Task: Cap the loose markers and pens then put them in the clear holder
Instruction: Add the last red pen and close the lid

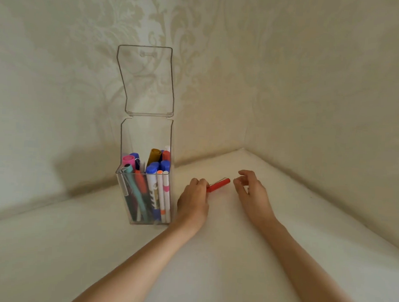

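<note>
A clear holder (165,130) stands left of centre with its hinged lid (145,81) flipped up and open. Several capped markers and pens (152,171) stand inside it. Just to its right, my left hand (193,198) grips a red pen (218,185) by one end, and the capped end points right, low over the white surface. My right hand (251,193) hovers a short gap to the right of the pen's cap, fingers loosely curled and holding nothing.
The white surface (211,267) sits in a corner formed by two walls with pale patterned wallpaper (312,87). The holder stands close to the left wall.
</note>
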Demonstrator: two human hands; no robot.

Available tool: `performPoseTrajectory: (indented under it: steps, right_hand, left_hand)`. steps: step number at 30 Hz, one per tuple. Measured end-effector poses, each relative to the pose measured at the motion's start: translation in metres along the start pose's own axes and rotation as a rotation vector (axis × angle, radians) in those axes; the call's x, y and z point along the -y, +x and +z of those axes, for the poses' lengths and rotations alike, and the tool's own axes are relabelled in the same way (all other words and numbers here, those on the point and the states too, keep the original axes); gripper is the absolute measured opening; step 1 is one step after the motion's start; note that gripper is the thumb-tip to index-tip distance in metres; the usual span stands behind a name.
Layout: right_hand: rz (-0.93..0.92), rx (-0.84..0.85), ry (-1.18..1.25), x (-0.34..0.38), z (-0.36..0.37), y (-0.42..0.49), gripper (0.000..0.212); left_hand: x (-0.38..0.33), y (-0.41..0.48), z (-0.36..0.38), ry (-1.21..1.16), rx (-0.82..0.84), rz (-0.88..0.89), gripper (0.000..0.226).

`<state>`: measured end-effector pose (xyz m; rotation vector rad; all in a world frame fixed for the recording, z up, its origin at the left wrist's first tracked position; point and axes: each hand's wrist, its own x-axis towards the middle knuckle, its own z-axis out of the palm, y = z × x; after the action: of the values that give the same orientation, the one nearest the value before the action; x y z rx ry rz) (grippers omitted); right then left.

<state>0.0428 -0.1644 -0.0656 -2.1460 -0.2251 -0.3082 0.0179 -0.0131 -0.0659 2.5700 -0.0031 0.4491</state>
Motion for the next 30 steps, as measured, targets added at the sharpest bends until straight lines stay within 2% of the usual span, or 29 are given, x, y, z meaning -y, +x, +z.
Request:
performPoseTrajectory:
  steps: [4,9,11,14,17,19,20,22,24,26,28,30]
  right_hand:
    - [0.105,0.051,0.269,0.021,0.008,-0.014,0.04]
    - [0.09,0.014,0.547,0.051,0.001,-0.034,0.039]
    - [0.043,0.02,0.573,0.065,-0.006,-0.042,0.038]
    - [-0.067,0.008,0.617,0.089,-0.021,-0.049,0.038]
    - [-0.171,-0.037,0.675,0.123,-0.037,-0.047,0.036]
    - [-0.242,-0.052,0.689,0.146,-0.04,-0.041,0.036]
    - [-0.281,-0.058,0.682,0.158,-0.039,-0.037,0.036]
    - [-0.349,-0.08,0.65,0.179,-0.031,-0.028,0.037]
    - [-0.399,-0.115,0.591,0.198,-0.016,-0.021,0.04]
    - [-0.436,-0.143,0.467,0.21,0.002,-0.017,0.041]
    - [-0.46,-0.142,0.326,0.216,0.018,-0.014,0.042]
    - [-0.458,-0.097,0.202,0.215,0.03,-0.012,0.041]
  left_hand:
    - [-0.009,-0.018,-0.003,-0.272,-0.092,0.006,0.012]
    - [-0.022,-0.04,-0.023,-0.477,-0.123,0.015,0.014]
    - [-0.024,-0.052,-0.041,-0.496,-0.109,0.08,0.016]
    - [-0.012,-0.084,-0.077,-0.452,-0.136,0.301,0.027]
    - [0.016,-0.104,-0.118,-0.355,-0.367,0.425,0.033]
    - [0.041,-0.1,-0.141,-0.352,-0.549,0.366,0.042]
    - [0.052,-0.095,-0.15,-0.351,-0.588,0.32,0.05]
    - [0.071,-0.081,-0.159,-0.396,-0.52,0.2,0.07]
    - [0.082,-0.07,-0.156,-0.476,-0.363,0.06,0.089]
    - [0.088,-0.062,-0.147,-0.534,-0.227,-0.035,0.098]
    - [0.091,-0.059,-0.138,-0.582,-0.147,-0.062,0.089]
    - [0.093,-0.059,-0.129,-0.62,-0.154,-0.023,0.07]
